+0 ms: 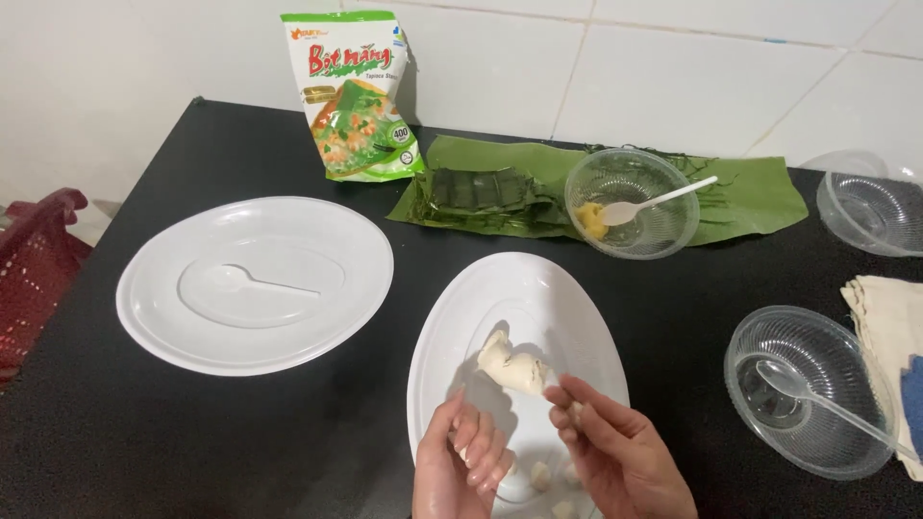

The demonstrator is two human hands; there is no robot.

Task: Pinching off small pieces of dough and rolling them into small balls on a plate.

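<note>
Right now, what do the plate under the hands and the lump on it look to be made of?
Oval plate: glossy white, likely plastic or melamine, judging by soft reflections. Lump: pale, matte, creased like soft dough.

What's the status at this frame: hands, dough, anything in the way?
Left hand and right hand each pinch a small dough piece. Larger dough lump on white oval plate. Nothing in the way.

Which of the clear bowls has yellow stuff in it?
The clear bowl on the banana leaf, holding a white spoon. The others show none.
</note>
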